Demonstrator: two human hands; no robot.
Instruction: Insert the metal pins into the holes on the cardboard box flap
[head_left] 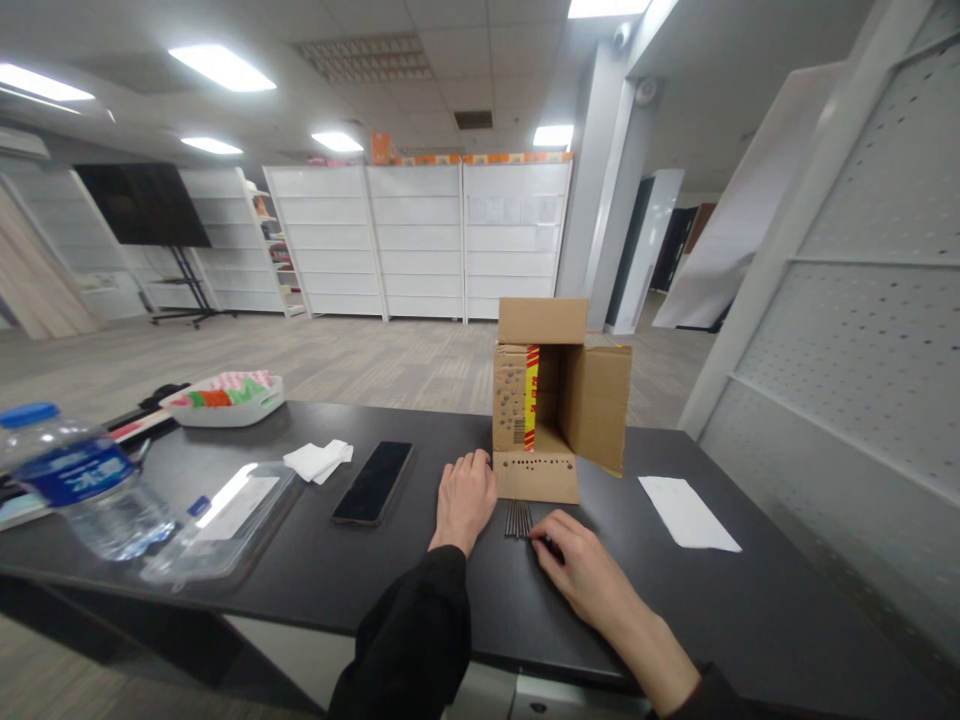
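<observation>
- Dark, thin metal rods [517, 519] lie side by side in a small row on the black table [420, 590], seen from the head camera, just in front of the lower flap [535, 484] of an open cardboard box [510, 400].
- The right hand [574, 562] comes in from the lower right, its thumb and index fingertip at the right end of that row, only a narrow gap between them; whether they pinch one rod or merely touch it, I cannot tell.
- Most of the row lies to the left of this grip, between the two hands.
- The left hand [465, 498] rests palm down, fingers together, beside the box's left edge and to the left of the rods; what its palm may cover is hidden, so I cannot tell if it holds anything.
- The box stands with its opening toward the person, the lower flap dotted with holes and lying toward the rods.
- Left of the left hand lie a phone [373, 483], folded tissue [319, 461] and a clear plastic case [232, 525]; a white paper [688, 513] lies right of the box.
</observation>
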